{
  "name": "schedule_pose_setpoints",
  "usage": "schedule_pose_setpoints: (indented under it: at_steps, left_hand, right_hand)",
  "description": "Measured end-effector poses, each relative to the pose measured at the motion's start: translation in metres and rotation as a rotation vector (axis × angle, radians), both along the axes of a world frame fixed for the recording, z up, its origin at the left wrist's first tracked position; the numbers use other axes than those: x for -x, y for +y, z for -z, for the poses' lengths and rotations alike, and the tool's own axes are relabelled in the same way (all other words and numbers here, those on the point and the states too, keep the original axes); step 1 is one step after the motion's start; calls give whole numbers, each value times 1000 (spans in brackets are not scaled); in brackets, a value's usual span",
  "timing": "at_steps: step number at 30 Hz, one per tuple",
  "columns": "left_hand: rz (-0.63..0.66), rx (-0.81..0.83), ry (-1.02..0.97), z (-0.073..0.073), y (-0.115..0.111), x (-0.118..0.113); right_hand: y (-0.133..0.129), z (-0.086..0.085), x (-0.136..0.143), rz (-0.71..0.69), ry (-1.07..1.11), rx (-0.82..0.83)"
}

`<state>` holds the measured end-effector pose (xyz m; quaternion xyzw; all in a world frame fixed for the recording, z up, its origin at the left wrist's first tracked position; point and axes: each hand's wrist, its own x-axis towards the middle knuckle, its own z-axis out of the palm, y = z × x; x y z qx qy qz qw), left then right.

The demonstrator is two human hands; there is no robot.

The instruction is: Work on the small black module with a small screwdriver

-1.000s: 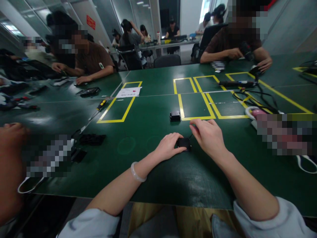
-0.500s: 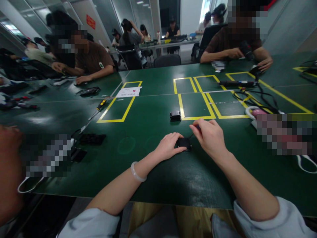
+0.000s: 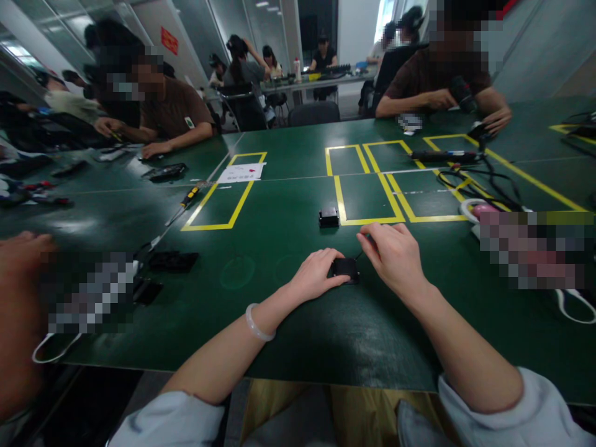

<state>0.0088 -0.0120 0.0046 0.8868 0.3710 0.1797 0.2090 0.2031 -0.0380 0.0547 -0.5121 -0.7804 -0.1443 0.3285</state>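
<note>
Since half a second ago only the neighbour's hand [image 3: 25, 248], well to the left of the working fingers, has shifted, coming a little further in; the wearer's own two hands have kept their places. The small black block [image 3: 346, 268] lies on the green table [image 3: 279, 347], tucked in the left hand [image 3: 316, 273], its thumb along the near edge and its fingers at the far left corner, a narrow hold. Just beyond and to the right of the block, the right hand [image 3: 393, 251] has thumb and forefinger pinched on a thin dark rod [image 3: 359, 254] slanting down towards the block's far right corner; whether its tip touches, I can't tell from here. Past the left fingertips sits a second black block [image 3: 328, 217], beside a yellow tape outline [image 3: 372, 221]. Well off to the left of those fingers lie some dark pieces [image 3: 172, 261] and, further away, a yellow-and-black screwdriver [image 3: 190, 197].
</note>
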Motion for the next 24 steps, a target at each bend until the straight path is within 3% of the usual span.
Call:
schedule_pose_setpoints:
  at_steps: [24]
  left_hand:
    - [10, -27, 11, 2, 1, 0]
  right_hand:
    - [0, 0, 1, 4, 5, 5]
